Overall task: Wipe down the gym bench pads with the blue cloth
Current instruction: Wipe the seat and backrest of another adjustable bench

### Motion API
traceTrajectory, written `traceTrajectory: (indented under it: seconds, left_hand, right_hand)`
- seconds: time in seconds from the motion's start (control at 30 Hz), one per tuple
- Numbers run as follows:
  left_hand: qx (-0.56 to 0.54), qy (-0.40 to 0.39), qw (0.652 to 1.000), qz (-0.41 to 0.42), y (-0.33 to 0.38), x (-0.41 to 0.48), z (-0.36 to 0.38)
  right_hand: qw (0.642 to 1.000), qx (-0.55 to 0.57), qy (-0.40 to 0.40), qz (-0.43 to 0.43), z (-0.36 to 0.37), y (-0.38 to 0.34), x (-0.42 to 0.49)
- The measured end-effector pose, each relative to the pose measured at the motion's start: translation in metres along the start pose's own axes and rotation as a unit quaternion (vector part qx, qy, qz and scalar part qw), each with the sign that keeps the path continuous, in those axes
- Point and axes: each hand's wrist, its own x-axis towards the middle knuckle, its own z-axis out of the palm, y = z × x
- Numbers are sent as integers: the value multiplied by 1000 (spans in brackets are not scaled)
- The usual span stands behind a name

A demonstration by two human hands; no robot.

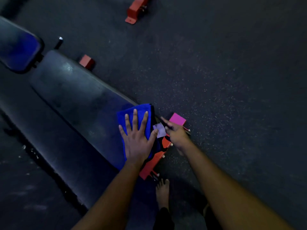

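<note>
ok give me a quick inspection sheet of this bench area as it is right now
surface: long dark bench pad, a second pad beyond it
job's things: blue cloth, folded, flat on the long pad's near end
clutter: small pale tag beside the cloth, unclear what it is
grippers: left hand flat, fingers spread, pressing the cloth; right hand by the tag, grip unclear
cables: nothing seen
surroundings: dark speckled floor, red frame feet, a bare foot

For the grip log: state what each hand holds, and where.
Left hand presses flat on the blue cloth, holding nothing. Right hand is at a pale patch; any grip cannot be told.
</note>
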Motion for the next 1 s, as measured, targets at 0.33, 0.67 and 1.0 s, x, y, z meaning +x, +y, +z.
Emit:
traceTrajectory:
  seconds: [0.33,0.67,1.0]
  left_hand:
    - [44,5,986,159,-32,43,1]
    - [54,-31,985,160,-23,40,-2]
    - [45,-14,975,217,-52,-10,7]
  right_hand:
    - [990,107,84,-33,19,15,8]
    - [979,139,147,-35,31,17,5]
    - [981,115,152,-17,33,10,-3]
